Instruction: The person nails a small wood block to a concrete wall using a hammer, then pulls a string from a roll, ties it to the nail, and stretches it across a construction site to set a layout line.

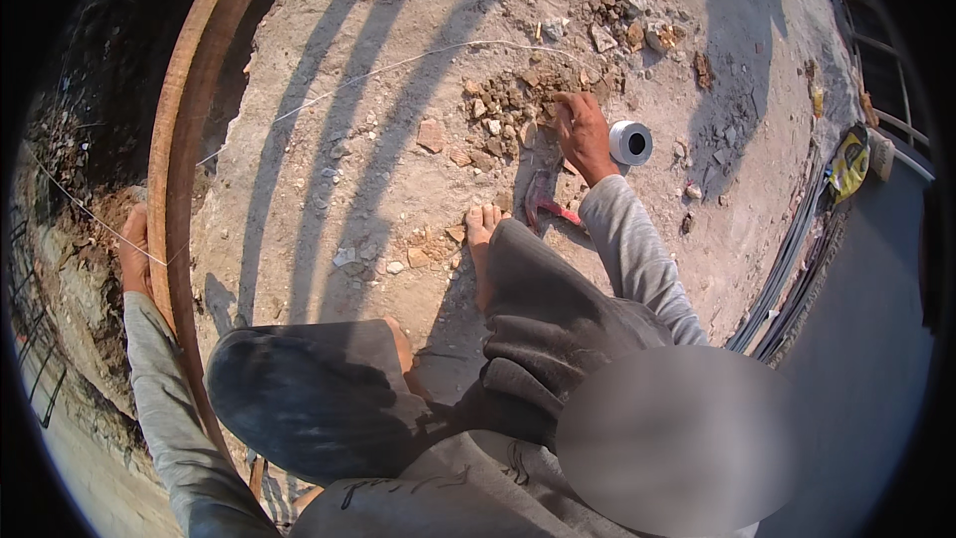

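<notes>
A long wooden beam (pixel 177 130) runs along the left side, and my left hand (pixel 136 254) grips its outer edge, fingers partly hidden. A thin pale string (pixel 383 68) stretches from the beam across the ground toward the rubble. My right hand (pixel 586 137) reaches down to a heap of broken stones (pixel 508 115), its fingers curled together; what they pinch, if anything, does not show. Touching distance from that wrist stands a white roll with a dark centre (pixel 629 143). Below the hand lies a tool with a red handle (pixel 560 211), perhaps a hammer, partly in shadow.
My bare foot (pixel 484 239) rests on dusty, rough ground. More stones (pixel 637 25) lie at the far side. Along the right run several thin rods (pixel 797 254), beside a yellow packet (pixel 849 165) and a smooth grey surface (pixel 866 309). Beyond the beam, the ground drops into a dark trench (pixel 100 90).
</notes>
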Motion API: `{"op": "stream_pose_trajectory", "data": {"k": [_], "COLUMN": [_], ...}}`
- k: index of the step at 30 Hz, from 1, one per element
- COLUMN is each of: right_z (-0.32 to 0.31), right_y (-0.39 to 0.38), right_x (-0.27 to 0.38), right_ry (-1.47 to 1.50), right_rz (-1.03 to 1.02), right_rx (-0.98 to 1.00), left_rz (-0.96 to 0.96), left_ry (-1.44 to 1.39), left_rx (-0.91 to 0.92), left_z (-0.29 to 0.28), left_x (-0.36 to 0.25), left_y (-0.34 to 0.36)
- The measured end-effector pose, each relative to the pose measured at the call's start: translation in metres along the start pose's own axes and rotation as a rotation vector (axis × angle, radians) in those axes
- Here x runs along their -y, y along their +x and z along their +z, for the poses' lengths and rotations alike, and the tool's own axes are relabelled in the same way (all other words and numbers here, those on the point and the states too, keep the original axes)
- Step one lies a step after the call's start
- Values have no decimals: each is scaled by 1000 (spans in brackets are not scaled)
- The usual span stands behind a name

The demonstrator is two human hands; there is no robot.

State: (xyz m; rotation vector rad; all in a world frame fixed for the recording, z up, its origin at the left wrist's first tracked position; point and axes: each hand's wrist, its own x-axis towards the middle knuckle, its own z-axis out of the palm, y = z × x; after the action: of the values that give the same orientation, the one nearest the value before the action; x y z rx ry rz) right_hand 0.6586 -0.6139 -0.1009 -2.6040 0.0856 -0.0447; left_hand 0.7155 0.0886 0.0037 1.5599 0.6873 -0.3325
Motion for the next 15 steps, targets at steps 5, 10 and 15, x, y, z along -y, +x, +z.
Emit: {"op": "stream_pose_trajectory", "data": {"k": [5, 10, 15], "right_z": [34, 30, 3], "right_y": [54, 99, 116], "right_x": [52, -19, -126], "right_ry": [112, -16, -310], "right_rz": [-255, 33, 68], "right_rx": [51, -387, -413], "left_rz": [12, 34, 75], "left_ry": [0, 42, 95], "left_rx": [-13, -41, 50], "left_z": [21, -14, -2], "left_x": [-6, 11, 7], "left_y": [-9, 0, 7]}}
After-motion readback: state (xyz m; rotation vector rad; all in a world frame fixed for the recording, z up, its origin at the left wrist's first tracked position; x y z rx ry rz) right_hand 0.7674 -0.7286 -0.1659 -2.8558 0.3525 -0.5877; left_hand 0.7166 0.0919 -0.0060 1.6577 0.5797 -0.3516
